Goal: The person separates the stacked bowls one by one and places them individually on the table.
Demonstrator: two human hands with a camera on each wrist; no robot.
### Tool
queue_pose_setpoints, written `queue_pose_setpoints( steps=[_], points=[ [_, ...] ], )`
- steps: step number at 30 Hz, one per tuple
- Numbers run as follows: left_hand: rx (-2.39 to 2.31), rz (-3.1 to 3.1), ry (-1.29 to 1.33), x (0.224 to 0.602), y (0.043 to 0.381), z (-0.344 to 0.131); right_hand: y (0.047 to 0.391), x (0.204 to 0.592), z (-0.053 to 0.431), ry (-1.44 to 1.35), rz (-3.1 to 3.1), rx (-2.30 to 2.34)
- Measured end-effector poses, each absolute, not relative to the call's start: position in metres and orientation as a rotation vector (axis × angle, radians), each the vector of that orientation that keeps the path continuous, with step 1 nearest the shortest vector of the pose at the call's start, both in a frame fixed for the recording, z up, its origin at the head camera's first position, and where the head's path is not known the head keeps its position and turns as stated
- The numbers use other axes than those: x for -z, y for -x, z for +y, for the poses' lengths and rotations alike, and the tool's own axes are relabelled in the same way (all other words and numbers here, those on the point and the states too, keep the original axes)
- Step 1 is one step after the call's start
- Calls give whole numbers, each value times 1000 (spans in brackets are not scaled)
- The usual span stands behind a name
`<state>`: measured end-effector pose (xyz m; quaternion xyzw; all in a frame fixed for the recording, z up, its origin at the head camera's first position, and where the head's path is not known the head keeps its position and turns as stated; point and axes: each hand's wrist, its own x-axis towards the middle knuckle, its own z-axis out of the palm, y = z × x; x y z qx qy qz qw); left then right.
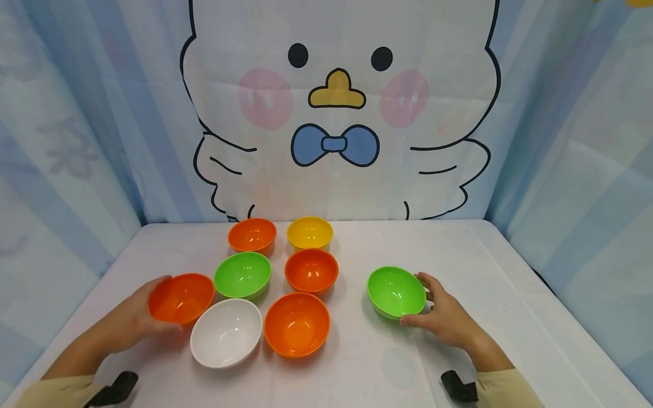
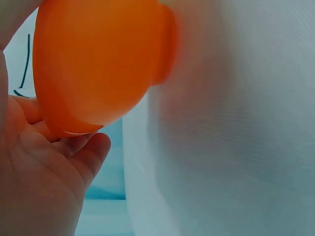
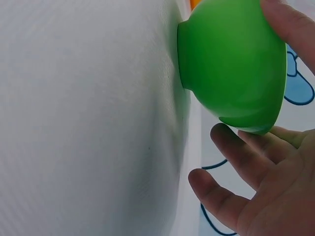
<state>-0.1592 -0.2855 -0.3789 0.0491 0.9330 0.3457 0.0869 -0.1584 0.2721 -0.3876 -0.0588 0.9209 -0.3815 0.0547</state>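
In the head view my left hand (image 1: 136, 315) holds an orange bowl (image 1: 179, 300) at the far left, thumb on its near side and fingers round its outer side. The left wrist view shows the same orange bowl (image 2: 98, 64) from the side, its foot toward the white table and a shadow beside it. Over on the right, my right hand (image 1: 449, 315) grips a green bowl (image 1: 395, 292) by its right side between thumb and fingers. Seen from the right wrist, that green bowl (image 3: 234, 64) has its foot close to the cloth; I cannot tell whether it touches. Both bowls face upward.
Between the hands stand several bowls in two close columns: white (image 1: 227, 334), green (image 1: 243, 276) and orange (image 1: 252, 235) on the left; orange (image 1: 297, 326), darker orange (image 1: 311, 271) and yellow (image 1: 309, 233) on the right. A printed curtain (image 1: 334, 192) rises behind the white table (image 1: 367, 368).
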Motion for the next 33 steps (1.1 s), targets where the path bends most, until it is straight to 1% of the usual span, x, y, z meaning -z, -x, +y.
queue_pose_setpoints(
  steps=[21,33],
  points=[
    [-998,2784,-107,387,159,-284,154,389,278,149,2799,1163],
    [-978,2768,-88,387,160,-281,153,390,278,192,2782,1211]
  ],
)
